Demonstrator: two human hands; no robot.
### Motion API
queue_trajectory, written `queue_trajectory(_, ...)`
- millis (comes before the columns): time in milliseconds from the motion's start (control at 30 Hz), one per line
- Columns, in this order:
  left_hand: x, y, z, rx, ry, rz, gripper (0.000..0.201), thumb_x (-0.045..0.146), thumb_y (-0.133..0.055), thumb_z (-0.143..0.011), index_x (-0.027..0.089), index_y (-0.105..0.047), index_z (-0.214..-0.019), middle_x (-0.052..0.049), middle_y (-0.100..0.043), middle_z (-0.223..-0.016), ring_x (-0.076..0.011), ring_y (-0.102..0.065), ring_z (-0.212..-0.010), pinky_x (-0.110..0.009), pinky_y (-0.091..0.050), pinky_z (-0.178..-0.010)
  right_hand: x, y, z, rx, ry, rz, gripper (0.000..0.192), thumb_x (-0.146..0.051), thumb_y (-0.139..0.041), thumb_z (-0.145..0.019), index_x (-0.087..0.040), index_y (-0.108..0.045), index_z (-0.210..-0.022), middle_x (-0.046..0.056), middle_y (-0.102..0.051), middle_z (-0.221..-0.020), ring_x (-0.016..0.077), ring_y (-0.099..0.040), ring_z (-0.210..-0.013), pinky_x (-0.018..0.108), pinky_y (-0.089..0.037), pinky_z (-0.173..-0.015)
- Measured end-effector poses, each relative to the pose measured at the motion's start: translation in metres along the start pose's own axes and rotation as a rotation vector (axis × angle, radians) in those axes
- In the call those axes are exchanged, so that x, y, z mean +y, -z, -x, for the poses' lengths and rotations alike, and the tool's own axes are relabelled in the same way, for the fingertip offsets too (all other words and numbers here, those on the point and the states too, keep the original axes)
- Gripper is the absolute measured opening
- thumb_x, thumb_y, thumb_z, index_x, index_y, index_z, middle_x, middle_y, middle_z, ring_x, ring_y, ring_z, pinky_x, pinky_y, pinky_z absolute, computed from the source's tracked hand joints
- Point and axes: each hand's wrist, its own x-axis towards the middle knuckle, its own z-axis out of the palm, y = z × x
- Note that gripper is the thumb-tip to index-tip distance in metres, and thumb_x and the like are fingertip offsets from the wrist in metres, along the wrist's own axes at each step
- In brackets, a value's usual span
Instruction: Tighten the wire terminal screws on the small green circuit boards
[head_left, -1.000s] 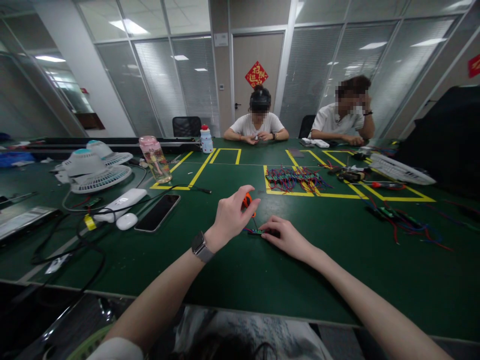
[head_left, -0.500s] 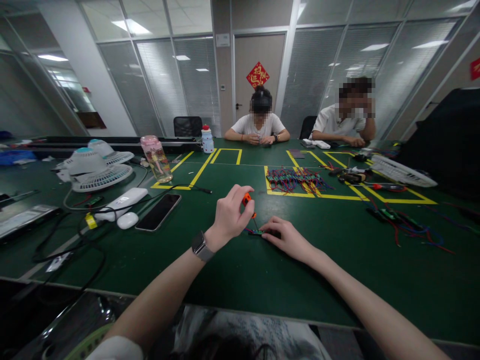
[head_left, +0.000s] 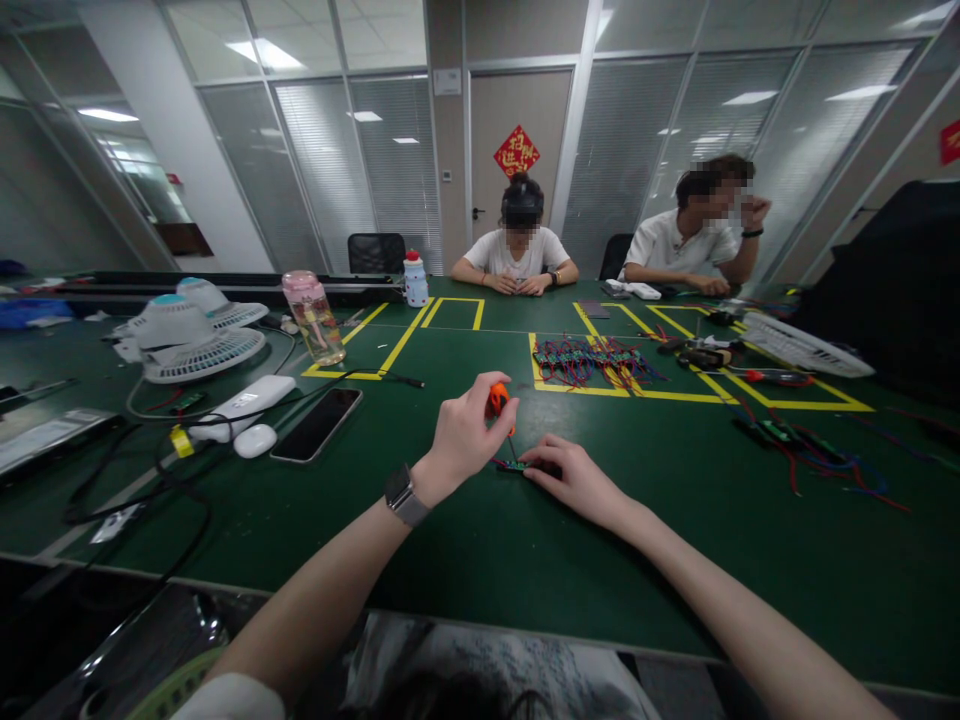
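1. Head view: the left hand (head_left: 463,432) has its grip closed around an orange-handled screwdriver (head_left: 496,402), held upright with its tip on a small circuit board (head_left: 516,465).
2. The right hand (head_left: 574,478) presses flat on that board, which lies on the green surface (head_left: 525,560) between both hands.

An orange-handled screwdriver (head_left: 496,400) stands over a dark green table (head_left: 480,540) marked with yellow lines (head_left: 390,352).

Office-based electronics assembly room. Glass partition walls (head_left: 360,170) with blinds, ceiling panel lights; long green worktable (head_left: 525,560) with yellow taped zones (head_left: 585,390); wired circuit boards (head_left: 592,358), desk fans (head_left: 191,335), seated co-workers (head_left: 517,250).
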Motion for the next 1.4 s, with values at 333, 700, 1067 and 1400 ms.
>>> queue_trajectory(333,-0.001,-0.001,-0.003,-0.04,0.12,0.065,0.026,0.032,-0.049,-0.092,0.02,-0.049,-0.114,0.001,-0.058,-0.077,-0.0094,-0.054,-0.056,-0.018,-0.04,-0.051,-0.001,0.0,-0.001,0.005,0.007,0.005,0.014,-0.02,-0.06,-0.088,-0.018,-0.071,-0.095,0.005,-0.061,-0.089,0.0177,-0.06,-0.079,0.029,-0.048,-0.073)
queue_trajectory(700,-0.007,-0.003,-0.006,0.072,0.254,0.152,0.025,0.035,-0.049,-0.093,0.02,-0.049,-0.113,0.005,-0.051,-0.07,-0.0067,-0.047,-0.048,-0.017,-0.035,-0.048,0.0,-0.001,-0.001,0.007,0.002,-0.017,0.015,-0.019,-0.06,-0.087,-0.017,-0.071,-0.096,0.006,-0.062,-0.09,0.0175,-0.061,-0.079,0.029,-0.049,-0.073)
queue_trajectory(1067,-0.021,-0.011,-0.005,0.044,0.334,0.139,0.027,0.036,-0.05,-0.092,0.019,-0.049,-0.114,0.002,-0.057,-0.075,-0.0063,-0.048,-0.045,-0.017,-0.033,-0.045,0.002,-0.003,-0.005,0.106,-0.101,-0.077,0.014,-0.028,-0.058,-0.087,-0.016,-0.065,-0.088,0.003,-0.066,-0.073,0.0161,-0.059,-0.065,0.026,-0.045,-0.06)
queue_trajectory(1400,-0.014,-0.011,-0.005,0.059,0.355,0.216,0.028,0.038,-0.05,-0.093,0.019,-0.048,-0.114,0.004,-0.054,-0.069,-0.0058,-0.047,-0.041,-0.017,-0.03,-0.041,0.005,-0.008,-0.012,0.21,-0.161,-0.075,0.014,-0.024,-0.063,-0.081,-0.016,-0.074,-0.082,0.005,-0.07,-0.076,0.0186,-0.063,-0.07,0.028,-0.046,-0.066)
